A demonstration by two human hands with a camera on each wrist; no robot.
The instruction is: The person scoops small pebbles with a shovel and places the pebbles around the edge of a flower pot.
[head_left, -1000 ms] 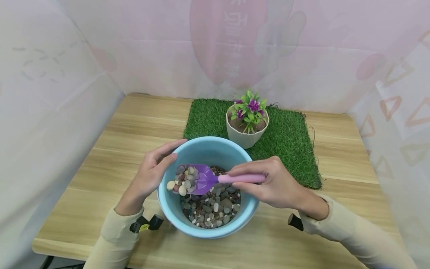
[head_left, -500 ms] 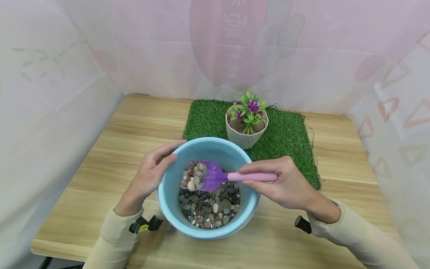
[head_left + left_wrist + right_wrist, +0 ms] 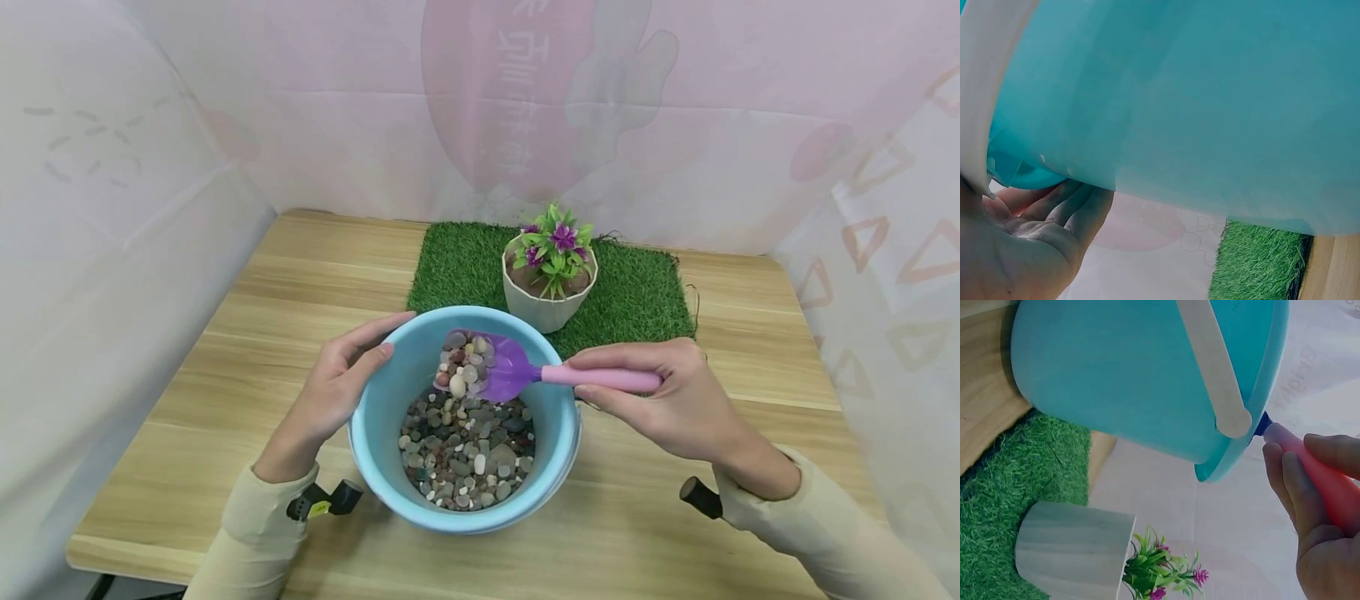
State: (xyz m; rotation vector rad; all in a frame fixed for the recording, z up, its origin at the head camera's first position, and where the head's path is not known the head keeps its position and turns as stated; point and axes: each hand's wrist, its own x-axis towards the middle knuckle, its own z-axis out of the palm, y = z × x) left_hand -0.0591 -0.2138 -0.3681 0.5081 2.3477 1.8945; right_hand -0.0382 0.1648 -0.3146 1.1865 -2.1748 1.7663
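A light blue bucket (image 3: 465, 522) stands on the table, with mixed pebbles (image 3: 468, 467) in its bottom. At its left side my left hand (image 3: 330, 387) holds the rim, thumb over the edge and fingers outside; the left wrist view shows those fingers (image 3: 1082, 209) against the bucket's outer wall. My right hand (image 3: 667, 400) grips the pink handle (image 3: 600, 377) of a small shovel. Its purple blade (image 3: 510, 368) is level over the bucket's far right part and carries a heap of pebbles (image 3: 463, 362). The right wrist view hides the blade behind the rim.
Behind the bucket, a white flowerpot (image 3: 546, 310) with a purple-flowered plant (image 3: 558, 246) stands on a green artificial turf mat (image 3: 637, 292). The bucket's pale handle (image 3: 1216, 375) hangs against its side. Fabric walls (image 3: 337, 125) enclose the wooden table (image 3: 247, 350) at the back and sides.
My right hand has moved to the right and slightly away, bringing the loaded shovel from the bucket's left side toward its far right rim. My left hand has stayed on the bucket.
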